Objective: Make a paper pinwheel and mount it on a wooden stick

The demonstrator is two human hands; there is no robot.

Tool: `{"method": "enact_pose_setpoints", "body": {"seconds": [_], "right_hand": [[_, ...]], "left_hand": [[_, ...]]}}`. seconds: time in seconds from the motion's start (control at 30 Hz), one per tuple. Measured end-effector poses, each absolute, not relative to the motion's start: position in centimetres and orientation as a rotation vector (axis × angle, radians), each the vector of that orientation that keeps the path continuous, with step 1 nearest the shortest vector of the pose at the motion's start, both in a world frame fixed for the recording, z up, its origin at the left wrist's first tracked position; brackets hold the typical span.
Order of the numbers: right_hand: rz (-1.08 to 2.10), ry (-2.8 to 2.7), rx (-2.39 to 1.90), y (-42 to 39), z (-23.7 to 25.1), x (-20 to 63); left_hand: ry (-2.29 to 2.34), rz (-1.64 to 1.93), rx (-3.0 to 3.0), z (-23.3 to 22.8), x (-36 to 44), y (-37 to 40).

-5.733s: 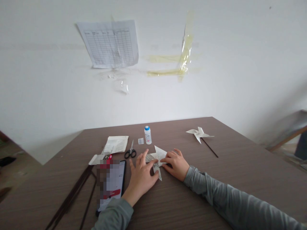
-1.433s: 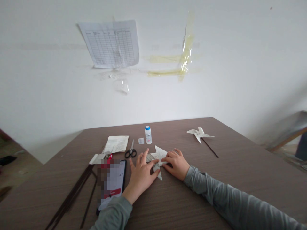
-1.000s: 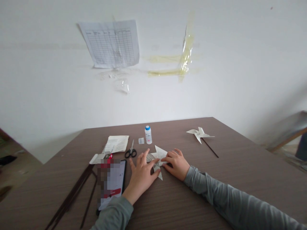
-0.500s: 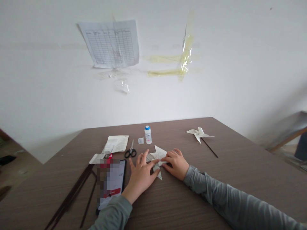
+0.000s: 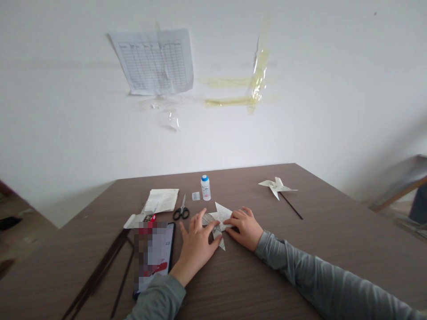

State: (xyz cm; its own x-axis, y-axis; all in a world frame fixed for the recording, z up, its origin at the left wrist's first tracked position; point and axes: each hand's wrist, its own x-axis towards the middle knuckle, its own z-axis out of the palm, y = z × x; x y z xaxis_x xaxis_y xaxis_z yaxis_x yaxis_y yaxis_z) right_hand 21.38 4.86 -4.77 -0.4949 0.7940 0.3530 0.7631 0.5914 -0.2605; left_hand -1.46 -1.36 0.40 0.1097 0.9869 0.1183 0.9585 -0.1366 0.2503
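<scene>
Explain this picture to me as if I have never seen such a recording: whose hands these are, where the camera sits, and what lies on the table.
There is no machine here. A camera on a person's head looks down at their own hands. The left hand and the right hand, both in grey sleeves, press flat on a folded paper shape on the brown table; neither has a closed grip. Beyond lie scissors, a small glue bottle and some papers. A phone and dark thin sticks lie to the left. A finished paper pinwheel lies far right.
</scene>
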Motion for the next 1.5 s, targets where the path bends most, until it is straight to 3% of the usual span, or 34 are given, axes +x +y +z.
{"method": "enact_pose_setpoints", "body": {"seconds": [1.5], "right_hand": [[0.155,-2.365,-1.279,4.7,-4.8,21.3]], "left_hand": [[1.991,0.405,2.247,0.5,-1.6,-1.1]]}}
